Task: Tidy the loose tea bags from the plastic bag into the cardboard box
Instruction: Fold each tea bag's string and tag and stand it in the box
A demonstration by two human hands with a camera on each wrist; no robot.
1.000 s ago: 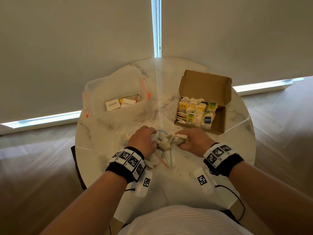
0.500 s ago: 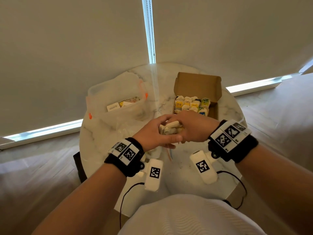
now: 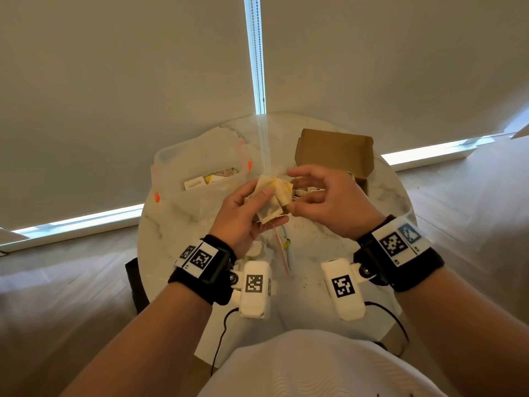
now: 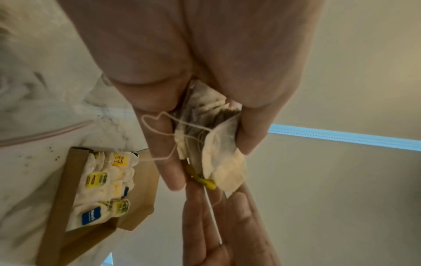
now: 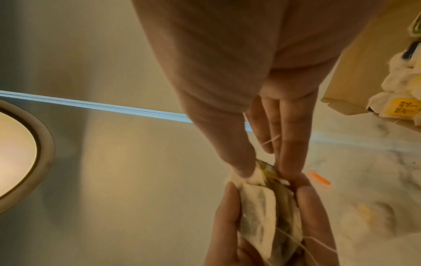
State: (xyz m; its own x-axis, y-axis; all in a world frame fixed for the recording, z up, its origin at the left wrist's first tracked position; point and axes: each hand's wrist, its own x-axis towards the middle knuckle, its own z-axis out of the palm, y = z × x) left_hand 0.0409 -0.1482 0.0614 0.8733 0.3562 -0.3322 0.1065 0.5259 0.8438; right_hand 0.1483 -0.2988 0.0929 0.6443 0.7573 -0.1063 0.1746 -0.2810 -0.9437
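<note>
A: Status, left to right?
B: Left hand grips the tea bags above the surface; right hand pinches one tag.
A: Procedure?
B: Separate one bag (strings tangle), then carry it right to the cardboard box.

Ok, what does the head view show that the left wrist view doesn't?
Only the head view shows the plastic bag lying left of the box, and both wrist bands. Only the left wrist view shows the rows of tea bags packed inside the cardboard box and their coloured tags. Both show the left hand holding a bundle of tea bags, the right hand pinching at it.
</note>
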